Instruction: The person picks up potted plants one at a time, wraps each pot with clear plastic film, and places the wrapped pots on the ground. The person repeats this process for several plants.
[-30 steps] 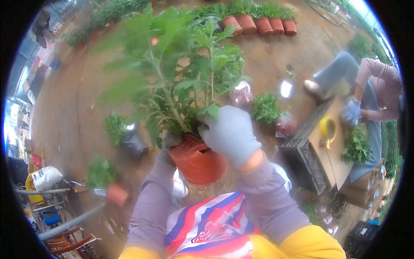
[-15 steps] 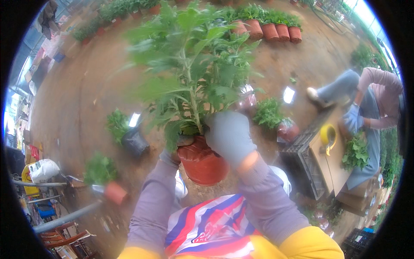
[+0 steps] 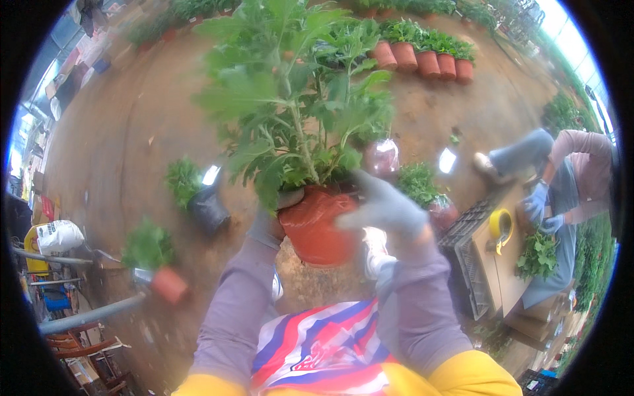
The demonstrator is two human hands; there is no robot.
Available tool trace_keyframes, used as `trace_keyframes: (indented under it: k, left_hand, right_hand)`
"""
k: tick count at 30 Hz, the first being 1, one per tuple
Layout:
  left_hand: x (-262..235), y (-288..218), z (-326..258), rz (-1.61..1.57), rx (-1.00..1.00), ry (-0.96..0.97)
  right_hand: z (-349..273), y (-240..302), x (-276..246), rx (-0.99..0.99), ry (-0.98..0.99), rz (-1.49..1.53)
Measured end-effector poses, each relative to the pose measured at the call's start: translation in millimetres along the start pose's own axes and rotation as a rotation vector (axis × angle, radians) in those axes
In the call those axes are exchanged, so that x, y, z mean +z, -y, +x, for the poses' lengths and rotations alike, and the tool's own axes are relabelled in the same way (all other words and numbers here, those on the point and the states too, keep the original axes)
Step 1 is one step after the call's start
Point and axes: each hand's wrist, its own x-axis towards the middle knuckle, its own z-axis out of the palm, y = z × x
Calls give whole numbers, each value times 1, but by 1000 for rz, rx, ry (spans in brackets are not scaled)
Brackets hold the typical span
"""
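I hold a terracotta-coloured plastic pot (image 3: 318, 228) with a tall leafy green plant (image 3: 290, 105) up in front of me. My left hand (image 3: 267, 224), in a grey glove, grips the pot's left rim and side. My right hand (image 3: 383, 208), also gloved, lies over the pot's right rim with its fingers spread and blurred. The plant's foliage hides much of the ground beyond.
Potted plants lie on the dirt floor: a black pot (image 3: 206, 208), an orange pot (image 3: 168, 284), and bagged plants (image 3: 422, 188). A row of terracotta pots (image 3: 422, 59) stands far back. At right a seated person (image 3: 568, 185) in gloves works at a cardboard-topped crate (image 3: 485, 264) with a yellow tape roll (image 3: 500, 224).
The pot and plant have risen and come nearer the camera. My right hand has shifted across the pot's rim and is now blurred.
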Motion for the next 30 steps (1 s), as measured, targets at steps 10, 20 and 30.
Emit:
trace_keyframes:
  k: [10,20,30]
  left_hand:
    - [-19,-4,13,-7,50,-49]
    - [-26,-73,-2,-675,-73,85]
    - [-42,-55,15,-257,224,-226]
  right_hand:
    - [40,-60,-25,52,-130,348]
    - [-62,-303,-44,587,325,-1692]
    - [-32,-172,-11,415,-431,-15]
